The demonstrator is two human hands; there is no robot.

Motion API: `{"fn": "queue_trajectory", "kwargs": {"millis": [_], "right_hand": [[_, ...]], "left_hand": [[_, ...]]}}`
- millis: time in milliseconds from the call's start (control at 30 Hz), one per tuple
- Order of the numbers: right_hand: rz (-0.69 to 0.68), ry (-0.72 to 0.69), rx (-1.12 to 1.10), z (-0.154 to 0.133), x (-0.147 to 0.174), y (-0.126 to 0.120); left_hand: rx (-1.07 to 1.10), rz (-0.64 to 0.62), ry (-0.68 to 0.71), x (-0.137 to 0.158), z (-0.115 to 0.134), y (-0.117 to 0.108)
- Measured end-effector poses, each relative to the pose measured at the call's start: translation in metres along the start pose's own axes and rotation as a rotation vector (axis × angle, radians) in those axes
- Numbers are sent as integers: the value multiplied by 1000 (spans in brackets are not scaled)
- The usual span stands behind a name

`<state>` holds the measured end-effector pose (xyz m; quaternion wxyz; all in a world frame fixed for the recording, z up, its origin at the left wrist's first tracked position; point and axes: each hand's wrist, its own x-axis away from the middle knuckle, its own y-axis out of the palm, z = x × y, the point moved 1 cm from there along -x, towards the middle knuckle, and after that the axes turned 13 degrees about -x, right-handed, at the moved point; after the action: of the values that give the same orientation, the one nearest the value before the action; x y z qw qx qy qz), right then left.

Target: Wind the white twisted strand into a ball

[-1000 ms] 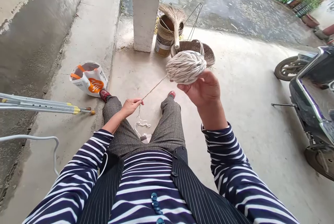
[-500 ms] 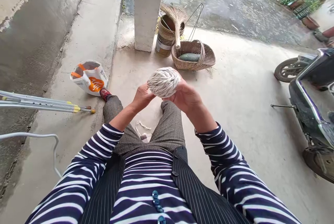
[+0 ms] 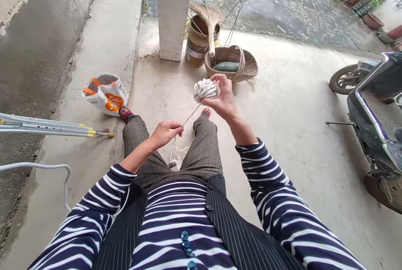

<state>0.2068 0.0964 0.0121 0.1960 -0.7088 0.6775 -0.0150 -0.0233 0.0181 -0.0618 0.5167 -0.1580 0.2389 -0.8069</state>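
Observation:
My right hand (image 3: 223, 100) holds a ball of white cord (image 3: 205, 90) from its right side, fingers wrapped round it. From the ball a single strand (image 3: 192, 115) runs down to the left. My left hand (image 3: 166, 133) pinches this strand between thumb and fingers, lower than the ball and nearer my body. Below the left hand the loose cord (image 3: 176, 148) hangs between my knees in wavy loops. Down there a small pale object (image 3: 176, 165) shows in part; I cannot make out what it is.
A white and orange bag (image 3: 106, 95) stands by my left foot, with crutches (image 3: 56, 127) beside it. Ahead are a pillar (image 3: 174, 14), a bucket (image 3: 195, 48) with a straw broom (image 3: 211, 22), and a wicker basket (image 3: 248, 66) holding a green gourd (image 3: 226, 66). A scooter (image 3: 373, 123) stands right.
My left hand has left the ball and moved down and left with the strand, which is now stretched out. The right hand has turned the ball and keeps hold of it.

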Motion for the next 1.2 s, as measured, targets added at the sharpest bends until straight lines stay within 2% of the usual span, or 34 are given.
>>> {"fn": "queue_trajectory", "kwargs": {"millis": [67,133,267,333,433,500,700,833,1033,1200], "right_hand": [[31,31,166,14,4,6],[1,84,247,25,11,14],[-182,216,211,45,29,27],[-334,294,83,50,38,33],[-571,417,-287,49,49,39],[-636,474,-532,43,55,41],[-530,546,-885,33,77,52],[-473,558,-980,32,93,63],[-442,635,-1095,32,109,64],[-365,654,-1183,39,113,61]], "left_hand": [[-60,-15,32,2,5,-9],[-111,-31,55,0,11,-20],[-223,33,111,-11,16,-44],[-278,94,138,-19,13,-52],[-315,151,128,-31,1,-54],[-296,172,91,-36,-9,-48],[-134,220,-83,-27,-33,-15],[15,214,-215,-13,-40,0],[117,78,-244,-5,-42,5],[48,44,-229,-1,-44,13]]}}
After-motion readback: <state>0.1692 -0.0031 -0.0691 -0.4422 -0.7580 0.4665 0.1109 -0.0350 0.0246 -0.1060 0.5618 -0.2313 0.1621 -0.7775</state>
